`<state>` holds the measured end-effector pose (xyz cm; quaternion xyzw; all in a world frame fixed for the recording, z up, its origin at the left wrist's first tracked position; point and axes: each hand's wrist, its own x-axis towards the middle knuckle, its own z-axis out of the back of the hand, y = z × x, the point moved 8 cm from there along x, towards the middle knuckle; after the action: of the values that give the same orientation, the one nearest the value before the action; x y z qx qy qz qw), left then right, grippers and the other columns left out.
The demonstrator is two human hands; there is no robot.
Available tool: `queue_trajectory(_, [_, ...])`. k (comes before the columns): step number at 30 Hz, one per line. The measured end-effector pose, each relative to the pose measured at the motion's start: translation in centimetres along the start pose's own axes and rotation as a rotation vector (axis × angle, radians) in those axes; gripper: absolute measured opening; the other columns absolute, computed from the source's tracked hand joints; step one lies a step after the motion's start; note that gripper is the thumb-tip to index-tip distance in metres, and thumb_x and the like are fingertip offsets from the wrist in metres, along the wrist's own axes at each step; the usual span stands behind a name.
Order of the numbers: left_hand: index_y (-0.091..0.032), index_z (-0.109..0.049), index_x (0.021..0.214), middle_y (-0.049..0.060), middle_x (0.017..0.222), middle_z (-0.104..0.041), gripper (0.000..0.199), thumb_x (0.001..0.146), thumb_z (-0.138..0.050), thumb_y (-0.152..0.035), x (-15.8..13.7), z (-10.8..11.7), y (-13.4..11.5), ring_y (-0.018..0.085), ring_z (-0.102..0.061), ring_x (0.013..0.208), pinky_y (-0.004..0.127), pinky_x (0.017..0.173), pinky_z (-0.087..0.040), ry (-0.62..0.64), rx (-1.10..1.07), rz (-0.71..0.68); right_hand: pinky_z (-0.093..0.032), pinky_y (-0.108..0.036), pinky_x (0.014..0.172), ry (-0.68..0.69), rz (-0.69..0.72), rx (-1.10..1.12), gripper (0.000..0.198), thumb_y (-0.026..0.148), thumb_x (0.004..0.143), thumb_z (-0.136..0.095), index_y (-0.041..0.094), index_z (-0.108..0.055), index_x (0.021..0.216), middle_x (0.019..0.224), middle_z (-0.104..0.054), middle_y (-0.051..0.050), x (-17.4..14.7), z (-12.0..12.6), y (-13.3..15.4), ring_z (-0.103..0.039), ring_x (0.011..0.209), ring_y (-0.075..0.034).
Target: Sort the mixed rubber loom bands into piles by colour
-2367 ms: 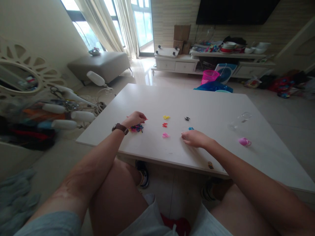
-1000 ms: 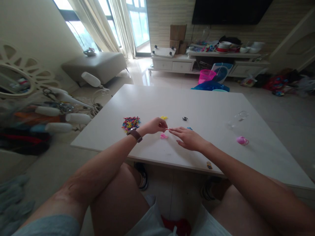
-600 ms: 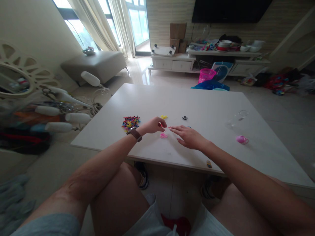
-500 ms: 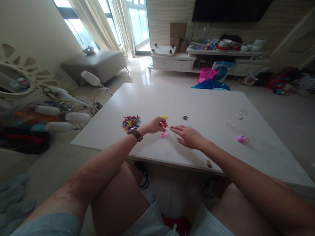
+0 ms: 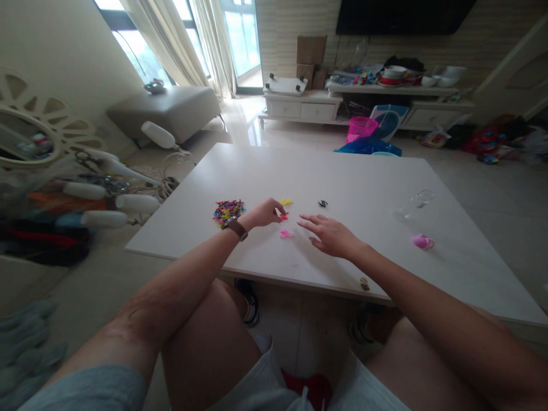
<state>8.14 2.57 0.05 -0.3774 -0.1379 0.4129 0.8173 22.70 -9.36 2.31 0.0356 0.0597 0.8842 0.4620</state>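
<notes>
My left hand [image 5: 269, 213], with a brown-strapped watch on its wrist, reaches down to a small pile of red plastic pieces [image 5: 284, 216]. Its thumb and forefinger are bent together at the pile's left edge, pinching a red piece; the fingertips are partly hidden. To the right of that pile, my right hand [image 5: 329, 233] hovers low over the table, fingers stretched out and holding nothing. Yellow pieces [image 5: 286, 202] lie just beyond the red ones, pink pieces [image 5: 286, 234] on the near side. A mixed heap of colourful small pieces [image 5: 226, 212] lies left of my left hand.
On the white table [image 5: 265, 171] are several black pieces [image 5: 322, 204], a clear plastic container [image 5: 414, 206], a purple round object [image 5: 423, 242] and a small cartoon-figure piece [image 5: 364, 283] by the front edge. A lamp with white shades [image 5: 137, 204] stands close to the table's left side.
My left hand has lowered slightly left to the red pile, away from my right fingertips, where the hands nearly met. My right fingers have spread a little.
</notes>
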Motion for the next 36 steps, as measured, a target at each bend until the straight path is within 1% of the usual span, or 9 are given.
queue_trajectory(3, [-0.012,-0.08,0.093,0.0,0.059,-0.061,0.026,0.068,-0.077,-0.017,0.3,0.6,1.5,0.013,-0.053,0.056,0.026,0.059,-0.042,-0.046,0.089,0.075,-0.046,-0.046,0.108,-0.009,0.007,0.006,0.056,0.02,0.092,-0.053,0.024,-0.049,0.147,0.159,-0.043,-0.007,-0.1,0.1,0.1,-0.047,0.136,-0.028])
queue_trajectory(8, [-0.011,-0.081,0.096,0.002,0.062,-0.064,0.028,0.069,-0.076,-0.013,0.8,0.2,2.7,0.016,-0.056,0.058,0.027,0.061,-0.044,-0.041,0.122,0.127,-0.047,-0.047,0.105,0.005,0.002,0.01,0.054,0.019,0.091,-0.054,0.024,-0.051,0.145,0.158,-0.043,-0.009,-0.2,0.2,0.1,-0.047,0.136,-0.028])
queue_trajectory(14, [-0.013,-0.081,0.092,0.002,0.061,-0.064,0.025,0.067,-0.077,-0.011,1.1,0.3,2.7,0.016,-0.057,0.059,0.028,0.065,-0.045,-0.048,0.128,0.105,-0.047,-0.046,0.105,0.007,0.005,0.01,0.052,0.019,0.091,-0.054,0.024,-0.053,0.143,0.158,-0.044,-0.008,-0.2,0.2,0.1,-0.047,0.136,-0.028])
queue_trajectory(17, [-0.012,-0.08,0.09,0.002,0.061,-0.065,0.022,0.068,-0.078,-0.013,1.2,0.6,3.0,0.015,-0.057,0.059,0.028,0.065,-0.046,-0.063,0.091,0.096,-0.047,-0.046,0.106,0.005,0.009,0.011,0.05,0.019,0.091,-0.055,0.023,-0.055,0.141,0.157,-0.045,-0.009,-0.2,0.2,0.2,-0.048,0.135,-0.028])
queue_trajectory(23, [-0.013,-0.075,0.076,0.004,0.072,-0.072,0.009,0.067,-0.076,-0.014,1.6,0.8,4.0,0.015,-0.063,0.067,0.026,0.066,-0.048,-0.108,0.026,0.063,-0.048,-0.047,0.105,0.014,0.015,0.009,0.047,0.019,0.09,-0.056,0.022,-0.058,0.137,0.157,-0.045,-0.009,-0.2,0.0,0.3,-0.048,0.136,-0.028])
queue_trajectory(28, [-0.014,-0.075,0.079,0.003,0.07,-0.071,0.011,0.068,-0.073,-0.013,2.0,1.0,4.2,0.015,-0.065,0.068,0.024,0.063,-0.049,-0.182,0.046,0.055,-0.048,-0.046,0.106,0.016,0.018,0.0,0.043,0.018,0.09,-0.058,0.019,-0.061,0.133,0.156,-0.047,-0.011,-0.1,0.0,0.5,-0.05,0.134,-0.028])
queue_trajectory(32, [-0.015,-0.076,0.086,0.005,0.077,-0.074,0.015,0.071,-0.073,-0.015,2.6,0.7,4.4,0.016,-0.066,0.07,0.025,0.065,-0.05,-0.231,0.08,0.068,-0.047,-0.045,0.106,0.011,0.02,0.0,0.04,0.018,0.09,-0.058,0.019,-0.064,0.129,0.155,-0.048,-0.011,-0.2,-0.2,0.6,-0.05,0.134,-0.028])
queue_trajectory(36, [-0.014,-0.075,0.087,0.006,0.079,-0.074,0.015,0.073,-0.072,-0.015,3.1,0.3,4.2,0.016,-0.067,0.073,0.025,0.066,-0.05,-0.257,0.064,0.056,-0.045,-0.045,0.108,0.01,0.019,0.008,0.036,0.019,0.09,-0.058,0.02,-0.065,0.125,0.155,-0.048,-0.01,-0.2,-0.6,0.5,-0.049,0.136,-0.027])
